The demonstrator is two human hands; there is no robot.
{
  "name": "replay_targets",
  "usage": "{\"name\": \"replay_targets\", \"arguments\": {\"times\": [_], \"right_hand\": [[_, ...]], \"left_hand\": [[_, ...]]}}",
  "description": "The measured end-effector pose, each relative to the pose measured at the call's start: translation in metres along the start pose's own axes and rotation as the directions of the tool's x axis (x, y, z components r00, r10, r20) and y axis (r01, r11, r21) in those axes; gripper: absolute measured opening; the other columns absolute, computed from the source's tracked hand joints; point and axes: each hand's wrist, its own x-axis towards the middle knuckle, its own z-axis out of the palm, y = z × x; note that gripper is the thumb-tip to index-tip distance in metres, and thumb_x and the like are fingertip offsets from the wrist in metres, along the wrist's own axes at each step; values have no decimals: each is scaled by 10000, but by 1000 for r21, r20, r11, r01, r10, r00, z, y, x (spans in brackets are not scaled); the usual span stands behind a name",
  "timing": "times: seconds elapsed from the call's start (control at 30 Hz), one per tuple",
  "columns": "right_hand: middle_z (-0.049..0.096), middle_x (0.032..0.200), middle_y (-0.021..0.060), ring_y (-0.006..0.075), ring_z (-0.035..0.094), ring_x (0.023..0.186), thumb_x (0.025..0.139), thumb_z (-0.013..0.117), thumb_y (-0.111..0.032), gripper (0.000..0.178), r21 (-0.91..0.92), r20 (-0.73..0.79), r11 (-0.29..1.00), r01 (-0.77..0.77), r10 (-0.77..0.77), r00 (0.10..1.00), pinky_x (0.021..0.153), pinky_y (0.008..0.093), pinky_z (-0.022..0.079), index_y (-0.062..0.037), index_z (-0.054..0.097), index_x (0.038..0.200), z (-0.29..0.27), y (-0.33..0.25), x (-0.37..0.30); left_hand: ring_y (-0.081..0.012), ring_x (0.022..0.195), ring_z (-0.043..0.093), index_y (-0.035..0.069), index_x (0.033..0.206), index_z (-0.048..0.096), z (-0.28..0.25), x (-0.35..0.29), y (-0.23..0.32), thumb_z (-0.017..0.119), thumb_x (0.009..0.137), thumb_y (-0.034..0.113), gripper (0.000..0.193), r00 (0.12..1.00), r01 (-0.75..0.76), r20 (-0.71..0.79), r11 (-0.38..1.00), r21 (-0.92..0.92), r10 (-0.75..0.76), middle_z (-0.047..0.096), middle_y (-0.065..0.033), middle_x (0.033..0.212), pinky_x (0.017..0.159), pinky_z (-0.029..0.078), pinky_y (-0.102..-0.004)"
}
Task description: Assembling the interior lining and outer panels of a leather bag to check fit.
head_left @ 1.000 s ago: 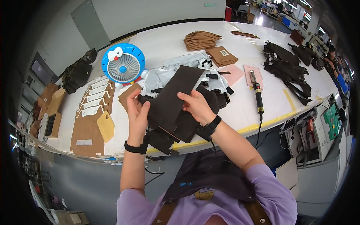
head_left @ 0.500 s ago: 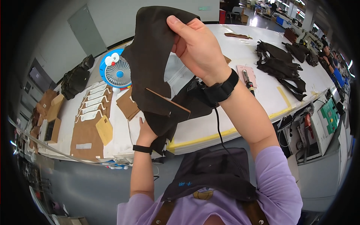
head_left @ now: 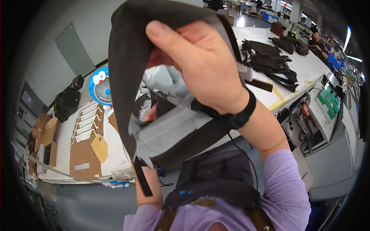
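Observation:
A dark brown fabric bag with a grey lining [head_left: 165,134], seemingly half-sewn, is held up in front of me, its opening turned my way. My right hand [head_left: 204,65] pinches the upper band between thumb and fingers. Inside the opening, grey lining and loose dark flaps show. Of my left hand [head_left: 150,114] only a bit of skin appears through the opening; the bag hides the rest, and its wrist lies behind the lower left corner. A dark strap end [head_left: 143,183] hangs from that corner, and another dark strap [head_left: 259,84] sticks out at the right.
Left on the white table [head_left: 123,163] are a blue cartoon-faced fan [head_left: 102,90], brown panels with white curved pieces [head_left: 86,123] and a yellow card [head_left: 100,148]. Dark fabric pieces [head_left: 266,63] lie at the right. A black cable [head_left: 252,163] hangs beside my apron.
My right hand has come closer and raised the bag's upper band. The bag has turned and spread, so its grey lining now faces me. My left hand has gone behind or inside it.

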Motion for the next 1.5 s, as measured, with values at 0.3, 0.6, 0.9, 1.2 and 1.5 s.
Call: {"name": "replay_targets", "arguments": {"times": [0.3, 0.6, 0.9, 1.2, 1.5], "right_hand": [[654, 910, 193, 312, 653, 762, 793, 515, -45, 254, -776, 493, 615, 141, 452, 744, 689, 389, 533, 59, 560, 1020, -51, -36, -65], [687, 834, 151, 311, 664, 794, 801, 574, -141, 175, -862, 454, -4, 507, 438, 776, 711, 445, 519, -11, 664, 876, -106, -28, -150], [690, 814, 146, 323, 668, 756, 789, 593, -145, 151, -925, 379, 177, 335, 417, 826, 645, 432, 520, -25, 685, 792, -154, 1, -180], [675, 862, 158, 311, 659, 769, 789, 611, -140, 178, -993, 118, 91, 75, 701, 703, 672, 415, 531, -12, 677, 893, -135, -28, -169], [683, 869, 196, 337, 656, 799, 848, 601, -250, 322, -990, 126, 135, 39, 732, 669, 697, 391, 527, 45, 675, 953, -125, -30, -156]], "left_hand": [[-214, 723, 664, 111, 1084, 663, -21, -57, 44, 496, 924, 394, 365, 935, 322, 115, 669, -670, -335, 696, -67, 952, 683, 511, -384], [-227, 1100, 541, -73, 1330, 449, -4, 13, 133, 447, 949, 279, 518, 791, 480, 321, -203, -854, 520, 555, -173, 1246, 951, 408, -319], [-357, 1143, 553, -48, 1323, 412, -76, 14, 183, 615, 884, 533, 756, 800, 378, 433, 210, -901, 416, 563, -245, 1228, 1049, 364, -457], [-333, 1158, 470, 0, 1302, 462, -58, 16, 224, 781, 783, 232, 652, 775, 44, 468, 704, -709, 424, 478, -223, 1270, 968, 387, -442], [-293, 1256, 459, -9, 1377, 428, -26, 9, 204, 572, 842, -6, 555, 777, 167, 476, 593, -788, 413, 440, -172, 1393, 1049, 362, -384]]}}
